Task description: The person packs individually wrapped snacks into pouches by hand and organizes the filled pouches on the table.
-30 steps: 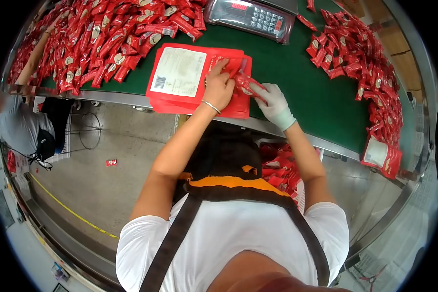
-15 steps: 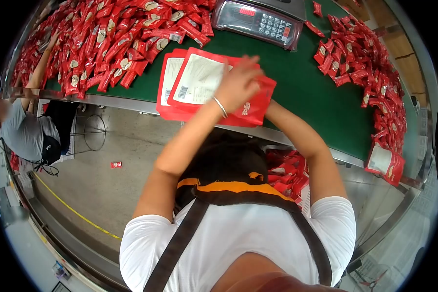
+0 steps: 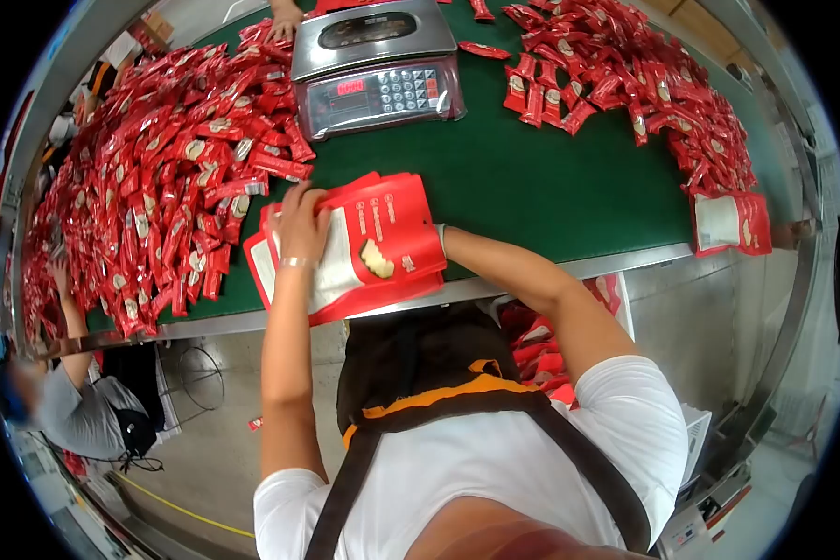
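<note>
Head view: on the green tabletop point(image 3: 532, 196), red pouches point(image 3: 406, 224) lie nearer than the scale point(image 3: 369, 95), the left hand point(image 3: 301, 226) loosely bent over them, grip unclear; the right hand point(image 3: 441, 241) is mostly hidden behind them, fingers unreadable. Small packets point(image 3: 159, 201) heap on both sides of the scale, grey floor point(image 3: 238, 392) well below it.

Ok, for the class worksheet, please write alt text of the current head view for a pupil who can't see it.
A person's left hand lies on overlapping red pouches on a green table; the right hand is hidden, behind or inside them. Heaps of small red packets lie to either side, with a digital scale beyond.
</note>
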`<action>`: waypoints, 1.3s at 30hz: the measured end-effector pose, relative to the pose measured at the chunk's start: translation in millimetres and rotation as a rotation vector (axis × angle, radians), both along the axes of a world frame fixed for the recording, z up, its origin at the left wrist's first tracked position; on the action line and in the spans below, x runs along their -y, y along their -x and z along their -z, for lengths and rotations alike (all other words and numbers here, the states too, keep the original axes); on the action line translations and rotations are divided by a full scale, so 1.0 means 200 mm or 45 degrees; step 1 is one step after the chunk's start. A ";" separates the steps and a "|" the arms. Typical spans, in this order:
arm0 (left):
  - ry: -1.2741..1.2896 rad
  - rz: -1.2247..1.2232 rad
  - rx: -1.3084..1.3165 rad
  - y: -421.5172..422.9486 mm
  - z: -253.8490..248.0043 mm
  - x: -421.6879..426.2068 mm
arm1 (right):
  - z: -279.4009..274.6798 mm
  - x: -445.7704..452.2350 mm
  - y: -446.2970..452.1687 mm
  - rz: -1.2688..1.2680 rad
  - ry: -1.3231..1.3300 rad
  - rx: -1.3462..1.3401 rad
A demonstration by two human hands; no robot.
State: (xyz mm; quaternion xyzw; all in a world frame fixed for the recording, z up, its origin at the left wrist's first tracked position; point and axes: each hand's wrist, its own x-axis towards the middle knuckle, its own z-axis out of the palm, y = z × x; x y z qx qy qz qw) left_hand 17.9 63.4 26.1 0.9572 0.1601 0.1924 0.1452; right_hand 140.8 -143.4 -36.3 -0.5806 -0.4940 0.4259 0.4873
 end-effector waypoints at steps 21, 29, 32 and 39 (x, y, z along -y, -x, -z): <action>0.086 -0.104 -0.485 0.04 0.07 0.30 | -0.35 0.44 -1.72 1.402 1.300 0.867; 0.252 0.274 -0.404 -0.33 -0.31 0.49 | -0.33 0.93 -1.02 1.108 -0.092 0.821; 0.594 0.648 -0.213 -0.78 -0.32 0.67 | -0.25 1.50 -1.19 1.978 -0.115 1.160; 0.954 0.551 0.174 -2.18 0.00 0.91 | 0.23 2.50 -1.98 2.433 -0.799 -0.075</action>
